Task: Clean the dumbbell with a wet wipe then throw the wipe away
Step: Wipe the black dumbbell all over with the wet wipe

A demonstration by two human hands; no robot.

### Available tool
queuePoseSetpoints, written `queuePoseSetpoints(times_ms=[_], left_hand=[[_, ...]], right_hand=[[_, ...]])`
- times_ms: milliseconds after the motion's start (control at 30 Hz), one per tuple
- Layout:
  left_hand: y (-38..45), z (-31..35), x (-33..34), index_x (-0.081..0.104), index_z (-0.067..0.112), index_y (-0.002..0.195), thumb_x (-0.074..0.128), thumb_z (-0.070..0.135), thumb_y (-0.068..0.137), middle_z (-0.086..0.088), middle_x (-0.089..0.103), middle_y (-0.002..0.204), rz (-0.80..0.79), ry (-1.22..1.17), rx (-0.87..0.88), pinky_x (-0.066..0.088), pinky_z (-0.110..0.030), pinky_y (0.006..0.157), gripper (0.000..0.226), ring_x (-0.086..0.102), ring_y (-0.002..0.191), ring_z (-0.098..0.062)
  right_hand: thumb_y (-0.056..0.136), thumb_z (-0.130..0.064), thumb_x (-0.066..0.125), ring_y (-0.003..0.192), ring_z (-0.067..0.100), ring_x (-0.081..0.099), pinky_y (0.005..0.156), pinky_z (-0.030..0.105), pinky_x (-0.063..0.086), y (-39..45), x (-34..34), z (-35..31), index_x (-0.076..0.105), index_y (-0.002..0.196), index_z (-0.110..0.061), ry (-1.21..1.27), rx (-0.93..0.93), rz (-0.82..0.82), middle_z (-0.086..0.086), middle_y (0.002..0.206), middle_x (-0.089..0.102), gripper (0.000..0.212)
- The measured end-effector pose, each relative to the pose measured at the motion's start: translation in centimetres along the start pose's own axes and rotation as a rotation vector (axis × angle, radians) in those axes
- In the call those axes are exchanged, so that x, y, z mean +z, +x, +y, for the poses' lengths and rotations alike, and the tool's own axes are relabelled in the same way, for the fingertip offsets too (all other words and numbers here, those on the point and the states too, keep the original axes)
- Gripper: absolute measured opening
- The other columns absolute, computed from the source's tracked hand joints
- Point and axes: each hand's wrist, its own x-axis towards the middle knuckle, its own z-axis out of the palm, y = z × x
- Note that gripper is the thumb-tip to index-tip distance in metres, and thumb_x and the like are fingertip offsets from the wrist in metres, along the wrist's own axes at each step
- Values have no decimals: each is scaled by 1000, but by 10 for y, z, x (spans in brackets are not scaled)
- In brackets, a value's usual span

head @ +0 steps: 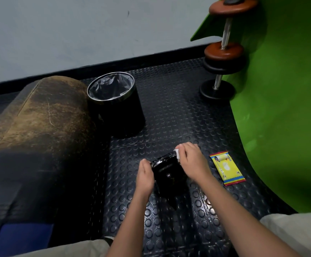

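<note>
Left hand (145, 175) is steadying the glossy black dumbbell (166, 171), grip curled round its rim; right hand (191, 160) is pinching the wet wipe (177, 153) against it. Heavy, rigid, probably slick wet.

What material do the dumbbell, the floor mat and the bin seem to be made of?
Dumbbell: black glossy coating, probably rubber or painted metal, given its sharp highlights.
Floor mat: likely rubber, dark with raised round studs.
Bin: black body, shiny metal-looking rim, thin plastic liner.

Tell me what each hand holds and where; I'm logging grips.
The left hand steadies the black dumbbell at its left edge. The right hand presses a white wipe on its top rim, fingers curled over it.
</note>
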Motion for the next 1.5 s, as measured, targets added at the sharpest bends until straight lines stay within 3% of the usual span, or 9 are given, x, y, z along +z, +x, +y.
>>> queuePoseSetpoints(times_ms=[67, 233, 367, 567, 667, 767, 1000, 1267, 1500], left_hand=[[1, 0, 1, 51, 5, 95, 17, 35, 107, -13, 59, 97, 14, 9, 4, 41, -38, 95, 47, 56, 103, -26], [1, 3, 2, 36, 22, 77, 20, 31, 108, 7, 40, 78, 35, 19, 24, 36, -35, 78, 35, 39, 75, -12], [2, 1, 2, 43, 15, 83, 20, 32, 107, 0, 48, 82, 38, 27, 34, 40, -37, 82, 38, 46, 81, -17], [5, -6, 2, 49, -3, 120, 17, 39, 106, -21, 59, 123, 10, 25, 7, 39, -47, 109, 55, 53, 122, -34], [4, -1, 1, 44, 13, 84, 20, 30, 108, -1, 50, 83, 37, 27, 46, 39, -34, 81, 38, 47, 86, -20], [3, 1, 1, 36, 17, 81, 23, 26, 108, 2, 38, 79, 40, 37, 62, 36, -31, 70, 31, 36, 75, -13], [2, 0, 1, 33, 19, 78, 19, 30, 108, 2, 37, 78, 29, 63, 82, 36, -29, 68, 35, 36, 70, -10], [14, -5, 1, 45, 15, 83, 20, 37, 108, 1, 50, 84, 27, 61, 55, 38, -34, 77, 41, 47, 84, -17], [11, -4, 0, 54, 9, 102, 17, 42, 107, -3, 59, 101, -11, 25, 14, 38, -33, 87, 50, 54, 100, -19]], right_hand=[[103, -30, 31, 93, 18, 50, 79, 34, 43, 0, 6, -9, 63, 86, -17, -80, 4, 28, -7, 87, 60, 39], [102, -31, 37, 95, 13, 52, 106, 37, 35, -14, 23, -28, 70, 96, -22, -230, -203, 87, -11, 94, 65, 35], [102, -33, 38, 93, 6, 51, 98, 28, 35, -6, 10, -14, 70, 102, -24, -115, -279, 9, -15, 97, 64, 33], [100, -38, 22, 91, 18, 53, 92, 35, 38, 2, 12, -11, 63, 86, -21, -168, -20, 36, -8, 89, 61, 47], [100, -33, 27, 87, 12, 51, 109, 34, 32, -8, 24, -30, 64, 86, -23, -199, -190, 38, -11, 86, 60, 42], [100, -32, 32, 88, 5, 53, 118, 31, 21, -10, 24, -30, 65, 87, -26, -211, -308, 1, -15, 87, 61, 36], [100, -33, 26, 84, 18, 59, 118, 39, 23, 8, 6, -13, 56, 70, -23, -306, -65, 33, -5, 78, 63, 43], [99, -36, 33, 77, 15, 50, 91, 34, 36, -5, 19, -35, 61, 76, -23, -330, -302, 12, -8, 76, 61, 39], [100, -35, 22, 64, 14, 47, 99, 41, 38, 12, 2, -9, 46, 63, -24, -308, -107, 25, -8, 65, 56, 46]])
